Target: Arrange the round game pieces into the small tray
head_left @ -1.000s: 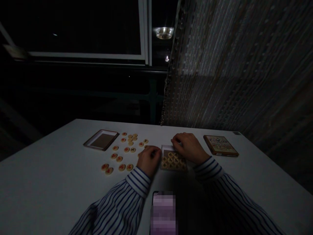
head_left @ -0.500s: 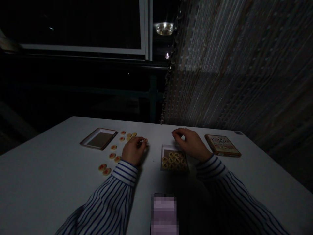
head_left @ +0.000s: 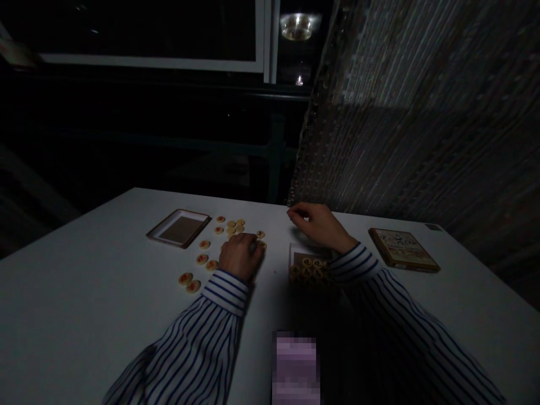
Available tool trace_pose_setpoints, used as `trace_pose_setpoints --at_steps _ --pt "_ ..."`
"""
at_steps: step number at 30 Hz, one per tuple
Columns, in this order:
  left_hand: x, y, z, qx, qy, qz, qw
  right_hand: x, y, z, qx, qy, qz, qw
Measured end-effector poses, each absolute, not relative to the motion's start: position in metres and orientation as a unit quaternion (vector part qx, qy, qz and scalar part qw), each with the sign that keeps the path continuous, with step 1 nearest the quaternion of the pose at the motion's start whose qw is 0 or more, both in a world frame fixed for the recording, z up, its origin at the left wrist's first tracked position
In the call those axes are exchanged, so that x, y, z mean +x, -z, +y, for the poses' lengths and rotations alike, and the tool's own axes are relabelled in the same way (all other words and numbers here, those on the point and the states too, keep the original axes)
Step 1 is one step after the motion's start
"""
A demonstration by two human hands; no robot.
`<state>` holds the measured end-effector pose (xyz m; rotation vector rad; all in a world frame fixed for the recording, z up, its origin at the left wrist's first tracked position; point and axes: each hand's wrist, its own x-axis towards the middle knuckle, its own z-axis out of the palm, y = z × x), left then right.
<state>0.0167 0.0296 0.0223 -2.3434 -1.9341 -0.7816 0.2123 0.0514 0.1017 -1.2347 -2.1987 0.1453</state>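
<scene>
Several round wooden game discs with red or black marks lie scattered on a white table. My left hand rests among them, fingers curled down over the discs near its tips; what it holds is hidden. A small open box partly filled with discs sits right of it. My right hand hovers just beyond the box, fingers bent in a loose pinch with nothing visible in them. Both sleeves are striped.
An empty box lid lies at the back left of the discs. A printed flat box sits at the right. A beaded curtain hangs behind the table, with a dark window to the left. The scene is dim.
My left hand left the box edge and moved left onto the loose discs. My right hand lifted slightly away beyond the box. The camera shifted a little.
</scene>
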Motion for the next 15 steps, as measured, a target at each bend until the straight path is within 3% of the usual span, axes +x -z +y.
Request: trace_pose_setpoints --at_steps 9,15 --pt "0.017 -0.029 0.043 -0.745 0.278 -0.606 -0.009 0.216 -0.099 0.055 -0.464 -0.064 -0.833 0.295" --pt "0.01 -0.054 0.067 -0.763 0.258 -0.588 -0.079 0.223 -0.104 0.054 -0.476 -0.052 -0.823 0.305"
